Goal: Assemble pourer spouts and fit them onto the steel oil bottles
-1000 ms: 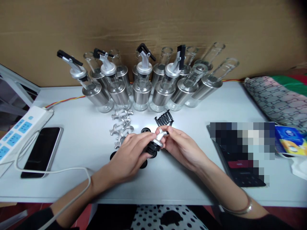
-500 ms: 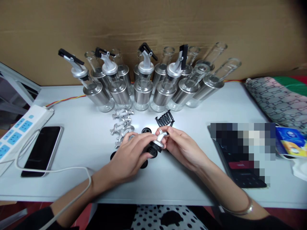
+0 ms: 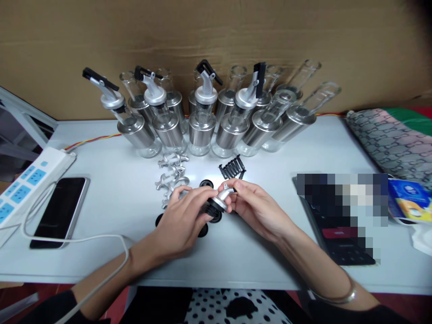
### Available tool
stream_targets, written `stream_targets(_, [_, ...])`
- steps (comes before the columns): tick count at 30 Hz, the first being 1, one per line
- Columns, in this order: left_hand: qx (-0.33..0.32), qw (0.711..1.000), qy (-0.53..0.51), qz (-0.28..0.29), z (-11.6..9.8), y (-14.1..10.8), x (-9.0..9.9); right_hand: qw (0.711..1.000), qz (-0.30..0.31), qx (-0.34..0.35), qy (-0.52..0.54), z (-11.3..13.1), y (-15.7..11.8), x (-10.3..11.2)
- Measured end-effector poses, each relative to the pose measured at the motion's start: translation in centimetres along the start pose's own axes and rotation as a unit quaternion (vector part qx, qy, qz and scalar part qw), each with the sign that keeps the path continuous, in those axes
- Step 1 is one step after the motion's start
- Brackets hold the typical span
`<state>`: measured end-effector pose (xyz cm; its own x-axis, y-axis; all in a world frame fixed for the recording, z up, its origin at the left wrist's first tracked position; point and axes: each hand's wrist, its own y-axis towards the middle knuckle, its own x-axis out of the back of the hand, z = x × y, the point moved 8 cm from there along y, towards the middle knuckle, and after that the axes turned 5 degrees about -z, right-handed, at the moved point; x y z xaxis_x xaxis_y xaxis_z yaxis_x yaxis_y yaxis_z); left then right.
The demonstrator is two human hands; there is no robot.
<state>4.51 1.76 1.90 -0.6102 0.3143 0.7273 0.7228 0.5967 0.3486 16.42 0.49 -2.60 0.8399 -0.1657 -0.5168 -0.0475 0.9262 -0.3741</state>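
Left hand [image 3: 182, 220] and right hand [image 3: 258, 207] pinching one silver pourer [image 3: 220, 201], four spouted bottles [image 3: 201, 130] behind

So the pourer [image 3: 219, 201] is this little silver spout with a round collar and a ribbed black stopper, held between the left hand [image 3: 185, 216] and right hand [image 3: 254, 202]. It's tilted, curved spout up to the right, stopper down to the left. Loose silver spouts [image 3: 171, 180] lie in a messy bunch on the counter [image 3: 111, 265], with round black pieces [image 3: 206, 183] nearby, partly hidden. Skinny black pieces [image 3: 231, 167] lie side by side, pretty neat. Behind, the steel-banded glass bottles [image 3: 201, 130] stand upright, four wearing silver pourers with black levers.
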Motion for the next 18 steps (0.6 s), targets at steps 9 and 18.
stream_targets(9, [-0.025,0.999,-0.008,-0.027,-0.3,-0.2,0.2,1.0,0.002,-0.004,0.014,-0.2,-0.3,-0.5])
stream_targets(18, [-0.053,0.998,-0.046,-0.007,-0.6,-0.1,0.7,0.961,-0.097,0.126,-0.226,2.4,-0.6,0.8])
